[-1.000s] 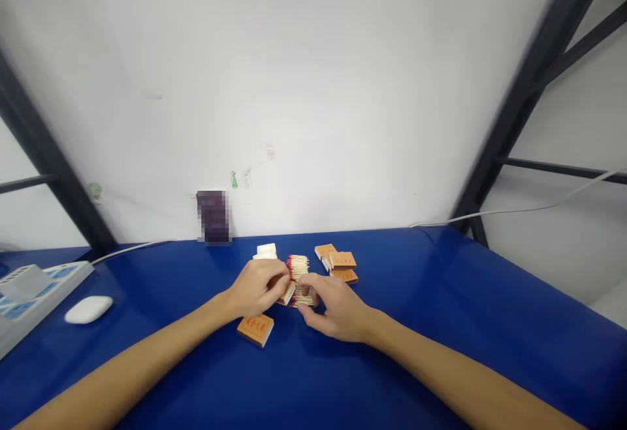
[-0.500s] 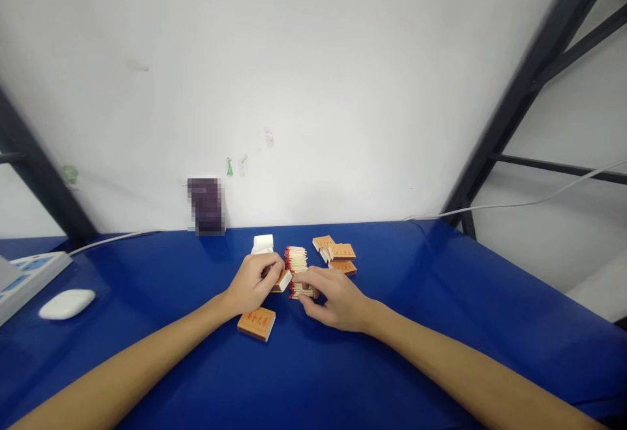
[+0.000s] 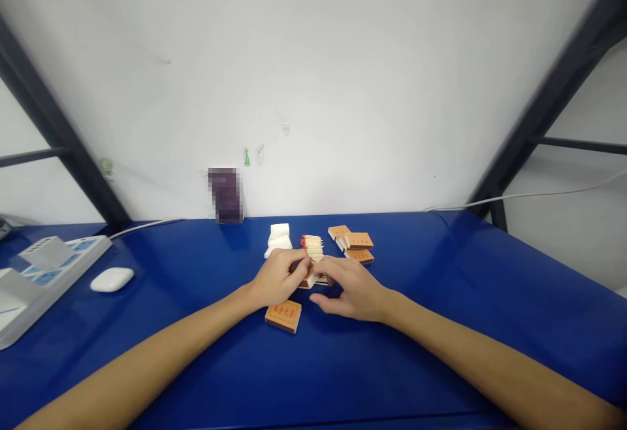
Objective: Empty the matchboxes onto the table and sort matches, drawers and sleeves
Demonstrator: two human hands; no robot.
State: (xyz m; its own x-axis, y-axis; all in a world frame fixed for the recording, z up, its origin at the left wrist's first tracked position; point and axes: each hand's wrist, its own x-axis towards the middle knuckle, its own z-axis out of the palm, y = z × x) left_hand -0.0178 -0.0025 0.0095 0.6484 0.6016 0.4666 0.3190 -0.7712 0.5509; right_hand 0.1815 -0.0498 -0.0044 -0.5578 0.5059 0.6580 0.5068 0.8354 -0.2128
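My left hand [image 3: 281, 278] is closed around a small orange matchbox [image 3: 306, 281], whose pale end faces right. This box sits over the lower part of a row of matches [image 3: 312, 244] with red heads on the left. At its right end is my right hand [image 3: 350, 289], thumb spread apart from the fingers. The fingertips touch or hover by the box end and the matches; which of these, I cannot tell. Another matchbox [image 3: 283, 316] with red print lies flat just below my left wrist.
Several matchboxes [image 3: 359, 240] lie in a loose pile right of the matches. White pieces [image 3: 278, 240] sit behind my left hand. Farther left are a white rounded case [image 3: 112, 280] and a power strip [image 3: 73, 266] with plugs. A blurred dark purple item [image 3: 226, 196] leans on the wall.
The camera view has shifted, moving everything to the right in the picture. My left hand has brought the matchbox over the matches. My right thumb has spread away from its fingers.
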